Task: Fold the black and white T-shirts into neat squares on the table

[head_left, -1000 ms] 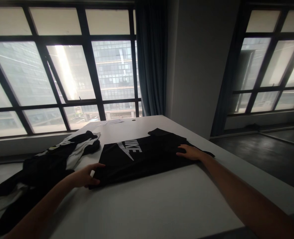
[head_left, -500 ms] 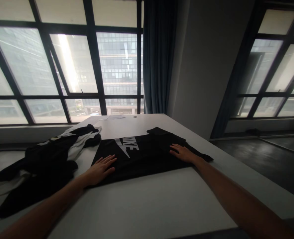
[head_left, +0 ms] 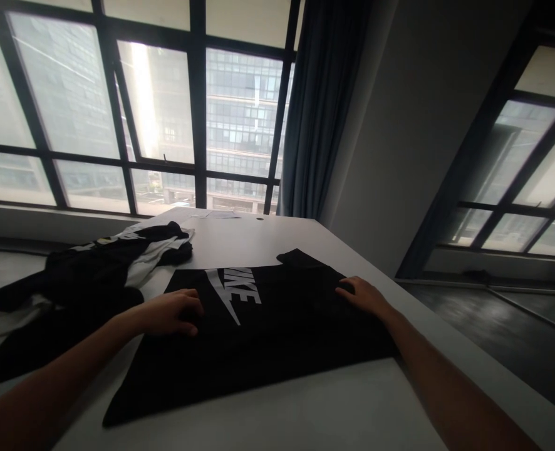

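Observation:
A black T-shirt [head_left: 268,341] with a white swoosh and lettering lies spread on the white table in front of me. My left hand [head_left: 169,312] is at its left side, with fingers bent down onto the cloth and the thumb towards me. At the right side, my right hand [head_left: 364,294] has its fingers curled over the cloth, with a dark bit of fabric showing between thumb and fingers. Both hands appear closed on the T-shirt, though the dark cloth hides the fingertips in part. A short sleeve sticks out at the far right.
A heap of black and white clothes [head_left: 89,275] lies on the left of the table [head_left: 277,235]. Some papers [head_left: 216,214] are at its far end. Beyond stand windows, a blue curtain [head_left: 322,125] and a grey wall column [head_left: 376,144].
My hands have gone from lying flat to curled fingers, the left a little leftwards, the right slightly rightwards. The T-shirt's near edge now reaches much closer to me. The view has tilted.

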{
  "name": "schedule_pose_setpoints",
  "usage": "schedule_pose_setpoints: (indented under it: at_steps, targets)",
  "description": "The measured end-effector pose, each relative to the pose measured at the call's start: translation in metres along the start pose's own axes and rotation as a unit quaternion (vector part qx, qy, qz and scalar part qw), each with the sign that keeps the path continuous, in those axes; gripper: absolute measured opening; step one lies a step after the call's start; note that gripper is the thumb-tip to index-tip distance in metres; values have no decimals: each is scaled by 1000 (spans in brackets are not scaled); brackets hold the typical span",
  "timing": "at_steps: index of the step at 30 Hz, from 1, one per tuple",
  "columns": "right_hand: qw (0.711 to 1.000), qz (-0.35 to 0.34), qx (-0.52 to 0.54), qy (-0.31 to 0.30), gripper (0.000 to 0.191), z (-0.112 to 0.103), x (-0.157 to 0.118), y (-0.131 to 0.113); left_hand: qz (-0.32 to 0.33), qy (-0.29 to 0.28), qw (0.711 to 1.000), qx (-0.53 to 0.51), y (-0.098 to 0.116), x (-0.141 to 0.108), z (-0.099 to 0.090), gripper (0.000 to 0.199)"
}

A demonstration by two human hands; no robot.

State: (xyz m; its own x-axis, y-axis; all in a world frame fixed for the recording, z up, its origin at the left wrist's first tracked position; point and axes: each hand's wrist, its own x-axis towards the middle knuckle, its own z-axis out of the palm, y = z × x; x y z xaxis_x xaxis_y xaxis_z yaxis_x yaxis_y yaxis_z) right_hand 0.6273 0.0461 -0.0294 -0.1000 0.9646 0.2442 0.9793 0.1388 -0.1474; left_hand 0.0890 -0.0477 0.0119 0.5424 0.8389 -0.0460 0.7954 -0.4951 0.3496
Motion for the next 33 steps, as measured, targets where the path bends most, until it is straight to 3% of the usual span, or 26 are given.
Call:
schedule_pose_setpoints:
  at_steps: [4, 11, 15, 18, 20, 24, 28, 30, 33]
  targets:
    - [999, 36, -27, -9, 52, 11, 5, 16, -8, -52, 998, -18, 0, 1, -4, 17]
    - [999, 6, 30, -9, 23, 9, 8, 13, -26, -101, 993, -56, 10, -3, -2, 18]
    - [994, -16, 65, 87, 16, -2, 6, 6, -7, -86, 992, -89, 8, -5, -9, 18]
    - [974, -18, 80, 210, 21, -8, 6, 0, 0, -21, 994, -105, -4, -5, -16, 29]
    - [970, -3, 59, 235, 25, -8, 7, -6, -12, 8, 997, -82, -14, -3, -17, 31]
    - [989, 42, -19, 144, 36, -4, 6, -21, -30, 42, 999, 5, -17, 0, -11, 33]
    - [998, -24, 21, 61, 43, -2, 0, -39, 34, 87, 996, 14, 14, 5, 8, 42]
    - [996, -67, 59, -12, 51, 0, -3, -46, 77, 64, 995, 7, 31, 8, 22, 48]
    - [989, -68, 63, -117, 62, 4, -7, -49, 106, 3, 994, 26, 44, 15, 43, 60]
